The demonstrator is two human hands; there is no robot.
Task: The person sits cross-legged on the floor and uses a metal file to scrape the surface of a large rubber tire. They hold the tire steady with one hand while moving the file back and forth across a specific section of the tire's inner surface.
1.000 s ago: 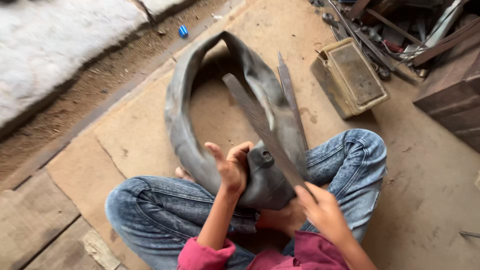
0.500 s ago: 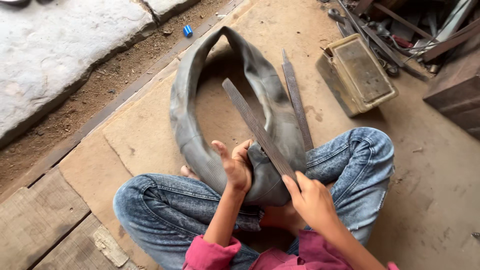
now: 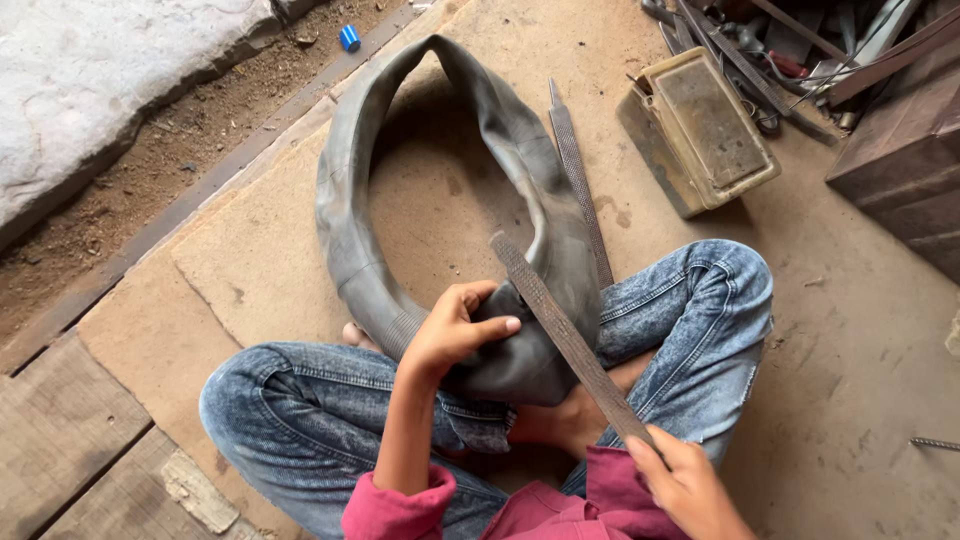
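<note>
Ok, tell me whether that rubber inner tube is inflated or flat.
Flat. The inner tube lies limp with creased, collapsed walls, folding where the left hand presses it on the lap.

Left hand [image 3: 455, 335] pinches inner tube [image 3: 500, 150]; right hand [image 3: 690, 485] holds rasp [image 3: 565, 330].

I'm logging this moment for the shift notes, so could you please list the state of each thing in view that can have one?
Inner tube: deflated, limp, draped over the lap.
Rasp file: lifted, tilted, tip over the tube.
Left hand: gripping a fold of the tube.
Right hand: closed around the file's lower end.
Second file: lying flat on the floor, unused.
Metal box: lid shut, tilted.
Blue cap: lying in the dirt.
</note>
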